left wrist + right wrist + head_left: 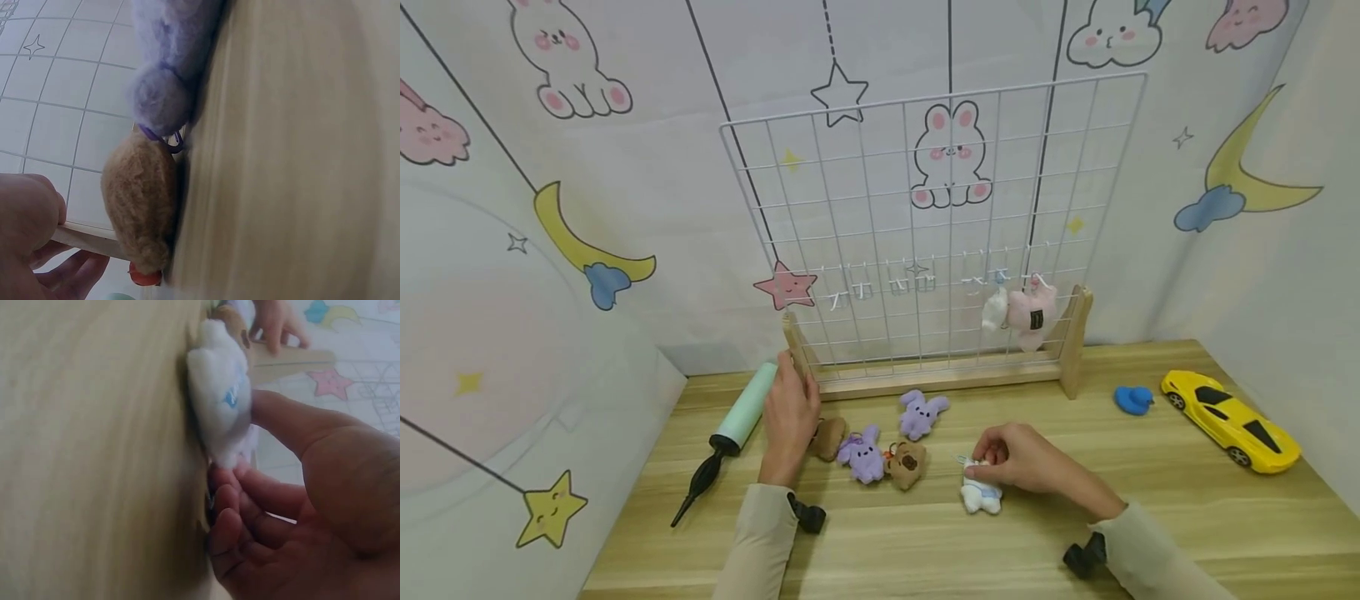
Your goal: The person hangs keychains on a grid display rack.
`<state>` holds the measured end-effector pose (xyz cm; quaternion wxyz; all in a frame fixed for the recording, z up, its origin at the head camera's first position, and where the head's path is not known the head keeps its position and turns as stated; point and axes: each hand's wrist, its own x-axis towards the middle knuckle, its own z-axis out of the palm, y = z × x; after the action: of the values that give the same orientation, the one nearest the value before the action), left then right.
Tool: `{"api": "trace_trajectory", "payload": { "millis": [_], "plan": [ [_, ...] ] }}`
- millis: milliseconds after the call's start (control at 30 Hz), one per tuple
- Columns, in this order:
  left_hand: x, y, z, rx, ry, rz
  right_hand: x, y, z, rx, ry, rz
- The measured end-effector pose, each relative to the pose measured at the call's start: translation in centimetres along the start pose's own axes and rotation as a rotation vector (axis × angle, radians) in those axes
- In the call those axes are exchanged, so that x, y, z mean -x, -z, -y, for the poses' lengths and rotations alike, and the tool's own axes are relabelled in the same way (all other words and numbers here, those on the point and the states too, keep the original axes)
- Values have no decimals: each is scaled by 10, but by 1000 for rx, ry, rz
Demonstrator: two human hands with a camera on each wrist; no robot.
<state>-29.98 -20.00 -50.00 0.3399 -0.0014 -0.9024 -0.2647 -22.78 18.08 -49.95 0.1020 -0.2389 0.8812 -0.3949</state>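
My right hand pinches a small white plush keychain that lies on the table. In the right wrist view the thumb presses one side of the white plush and the curled fingers meet its end. At the rack's left end, my left hand holds the wooden foot, thumb on one side and fingers on the other. Beside that hand lie a brown plush, a purple plush and a brown bear plush. Another purple plush lies nearer the rack.
A white wire grid rack stands at the back with several hooks. On its right side hang a pink plush and a white plush. A green hand pump lies left; a blue duck and yellow toy car sit right.
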Motion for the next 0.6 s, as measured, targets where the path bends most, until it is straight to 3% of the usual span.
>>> {"api": "trace_trajectory", "payload": {
  "millis": [267, 500, 600],
  "plan": [
    [-1, -13, 14, -31, -15, -28, 4, 4, 11, -29, -48, 79],
    [-1, -7, 8, 5, -9, -18, 6, 3, 16, -15, -89, 90],
    [-1, -19, 21, -2, -6, -17, 8, 3, 20, 6, -97, 79]
  ]
}}
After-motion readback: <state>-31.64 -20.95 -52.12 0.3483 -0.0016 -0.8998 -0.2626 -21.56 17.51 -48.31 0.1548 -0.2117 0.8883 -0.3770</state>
